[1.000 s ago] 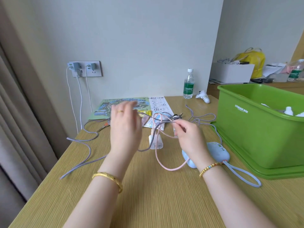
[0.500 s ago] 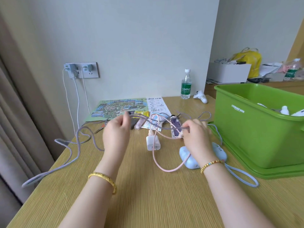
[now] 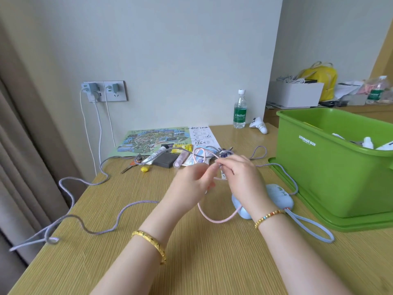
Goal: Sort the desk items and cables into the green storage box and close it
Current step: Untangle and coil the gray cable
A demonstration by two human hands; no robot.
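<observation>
My left hand (image 3: 191,184) and my right hand (image 3: 240,175) meet above the middle of the desk. Both pinch a long purple braided cable (image 3: 95,229), whose slack trails left across the desk to its edge. A pink cable (image 3: 214,220) loops under and behind my hands; I cannot tell whether either hand also holds it. The green storage box (image 3: 319,171) stands open at the right on its lid (image 3: 361,225), with white items inside. A light-blue device (image 3: 280,196) with a blue strap loop (image 3: 314,229) lies beside my right wrist.
Behind my hands lie a tube (image 3: 157,155), a dark grey case (image 3: 165,161), a small yellow item (image 3: 144,168), packets, a map leaflet (image 3: 153,139) and a paper sheet. A water bottle (image 3: 240,112) and white controller (image 3: 258,125) stand at the back. A curtain hangs left.
My hands have come together from about a hand's width apart. The purple cable's slack now lies farther left and lower on the desk. The white charger is hidden behind my hands.
</observation>
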